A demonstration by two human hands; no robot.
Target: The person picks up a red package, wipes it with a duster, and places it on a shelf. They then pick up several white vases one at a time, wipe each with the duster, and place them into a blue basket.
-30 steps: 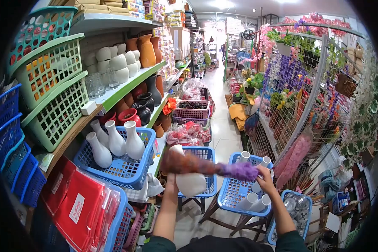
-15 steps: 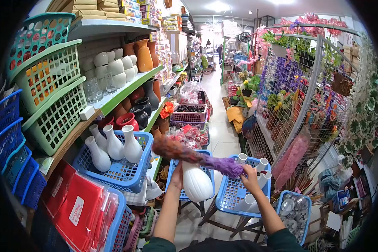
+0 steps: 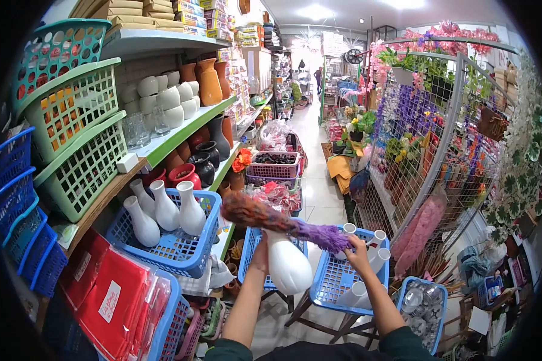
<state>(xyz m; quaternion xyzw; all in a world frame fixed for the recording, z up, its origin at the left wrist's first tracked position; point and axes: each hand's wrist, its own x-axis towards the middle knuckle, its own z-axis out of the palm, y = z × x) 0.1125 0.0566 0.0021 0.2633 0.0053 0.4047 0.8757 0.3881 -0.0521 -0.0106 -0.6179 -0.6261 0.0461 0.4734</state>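
Note:
My left hand [image 3: 260, 255] is closed round the neck of a white vase [image 3: 289, 265], which hangs tilted with its wide body toward the lower right. Above it, a fluffy duster [image 3: 265, 218], brown-orange at one end and purple at the other, lies across the vase's neck. My right hand [image 3: 358, 253] grips the duster's purple end. Below are two blue baskets; the right one [image 3: 328, 283] holds several white vases [image 3: 379, 259], and the middle one [image 3: 247, 265] is partly hidden behind my left hand and the vase.
On the left, a blue basket [image 3: 193, 260] holds several white vases [image 3: 167, 207] beside a shelf [image 3: 190, 129] of pots. Red packets [image 3: 111, 301] lie lower left. A wire rack [image 3: 430, 162] with artificial flowers stands right. A basket of glassware [image 3: 421, 307] is lower right.
The white vase has shifted slightly to the right and turned a little in my left hand. The duster's brown end has moved slightly; both hands keep their holds.

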